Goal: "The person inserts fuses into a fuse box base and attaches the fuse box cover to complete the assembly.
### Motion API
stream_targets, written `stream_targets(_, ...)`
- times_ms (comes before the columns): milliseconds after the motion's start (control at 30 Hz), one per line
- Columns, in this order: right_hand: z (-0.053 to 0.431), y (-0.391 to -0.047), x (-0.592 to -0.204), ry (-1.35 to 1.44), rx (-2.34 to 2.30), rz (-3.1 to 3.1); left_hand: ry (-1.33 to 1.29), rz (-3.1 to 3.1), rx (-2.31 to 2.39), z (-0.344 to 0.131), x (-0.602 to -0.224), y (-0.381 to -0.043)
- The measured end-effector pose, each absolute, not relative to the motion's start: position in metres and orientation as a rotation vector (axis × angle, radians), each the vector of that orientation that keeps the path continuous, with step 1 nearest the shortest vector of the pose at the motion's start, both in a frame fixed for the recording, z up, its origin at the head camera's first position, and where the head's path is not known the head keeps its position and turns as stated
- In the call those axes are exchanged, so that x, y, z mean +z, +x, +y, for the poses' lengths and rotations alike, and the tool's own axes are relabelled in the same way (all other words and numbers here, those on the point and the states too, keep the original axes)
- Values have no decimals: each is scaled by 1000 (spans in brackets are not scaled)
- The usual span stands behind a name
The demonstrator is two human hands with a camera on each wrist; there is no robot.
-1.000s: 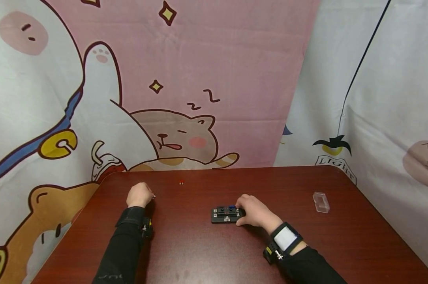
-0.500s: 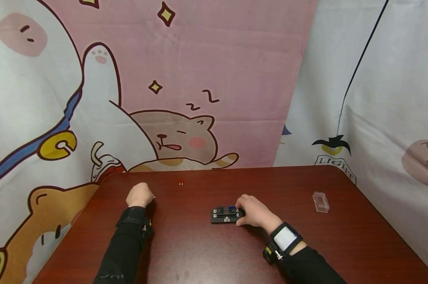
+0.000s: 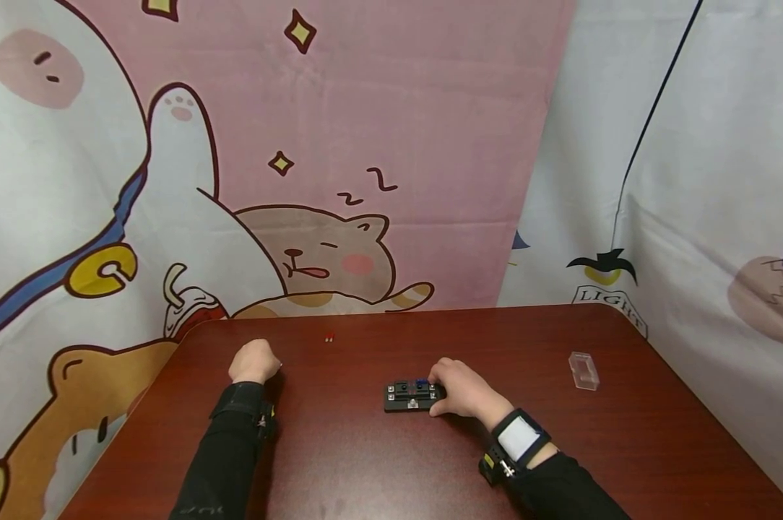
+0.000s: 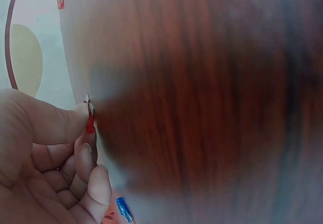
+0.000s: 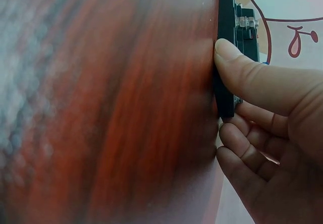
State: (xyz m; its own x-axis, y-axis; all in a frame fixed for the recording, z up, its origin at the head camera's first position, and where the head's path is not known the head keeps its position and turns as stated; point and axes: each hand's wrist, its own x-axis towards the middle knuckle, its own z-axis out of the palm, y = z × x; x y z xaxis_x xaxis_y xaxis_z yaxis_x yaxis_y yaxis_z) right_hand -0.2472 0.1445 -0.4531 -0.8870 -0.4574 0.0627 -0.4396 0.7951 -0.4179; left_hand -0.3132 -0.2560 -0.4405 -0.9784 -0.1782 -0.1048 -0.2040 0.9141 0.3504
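Between thumb and forefinger, my left hand [image 3: 255,361] pinches a small red-sleeved crimp terminal [image 4: 90,122] with a silver metal end. It is at the left part of the table, and the other fingers curl into the palm. My right hand [image 3: 463,388] grips the right end of a black terminal block [image 3: 404,397] lying on the table. The thumb presses its near edge, and the other fingers are largely behind it. Silver bolts and nuts [image 5: 246,22] stand on the block's upper side. A bit of blue [image 3: 421,381] shows at its back, partly hidden by the fingers.
Two small red pieces [image 3: 329,337] with pale ends lie near the table's back edge. A clear plastic box [image 3: 583,371] sits at the right on the brown table [image 3: 365,462]. The left wrist view also shows a small blue piece [image 4: 123,209]. Patterned cloth hangs behind.
The head view has shifted slightly. Both hands and the terminal block keep their places on the table.
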Motion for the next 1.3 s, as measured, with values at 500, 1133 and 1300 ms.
stream_targets(500, 143, -245, -451, -726, -675, 2928, -185, 3060, 631, -257, -435, -305)
stream_targets(1133, 144, -247, -453, -706, -655, 2928, 77, 3183, 716, -209, -409, -298)
stream_targets(1300, 144, -247, -453, -698, -655, 2927, 166, 3200, 742, -190, -403, -293)
